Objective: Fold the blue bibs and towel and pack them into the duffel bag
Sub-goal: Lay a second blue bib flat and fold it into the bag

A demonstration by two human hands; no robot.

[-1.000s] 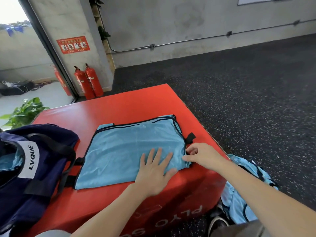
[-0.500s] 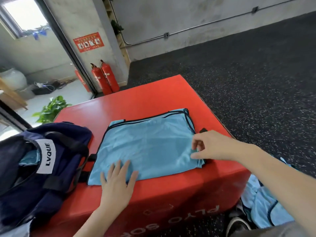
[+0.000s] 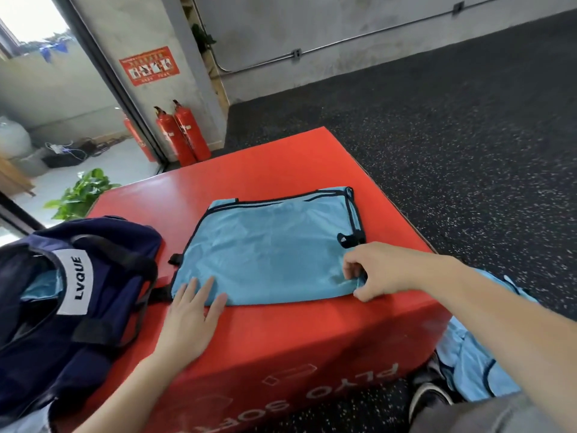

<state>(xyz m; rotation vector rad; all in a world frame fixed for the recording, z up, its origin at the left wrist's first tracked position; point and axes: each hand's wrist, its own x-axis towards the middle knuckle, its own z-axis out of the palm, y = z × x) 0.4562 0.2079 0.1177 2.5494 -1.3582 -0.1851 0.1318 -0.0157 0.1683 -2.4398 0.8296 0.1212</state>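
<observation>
A light blue bib (image 3: 268, 248) with black trim lies folded flat on the red plyo box (image 3: 281, 345). My left hand (image 3: 190, 317) lies flat with straight fingers on the bib's near left corner. My right hand (image 3: 381, 270) pinches the bib's near right corner between thumb and curled fingers. The navy duffel bag (image 3: 78, 307) stands open on the box's left side, with light blue cloth (image 3: 40, 287) showing inside it. More blue bibs (image 3: 474, 364) lie in a heap on the floor at the right, below my right arm.
The box's far half is bare red surface. Dark speckled rubber floor spreads to the right and behind. Red fire extinguishers (image 3: 184, 135) stand by the wall behind the box, and a green plant (image 3: 82, 195) sits at the far left.
My left hand has slid from the bib's near middle to its near left corner. My right hand has shifted from the black side loop to the near right corner and pinches it.
</observation>
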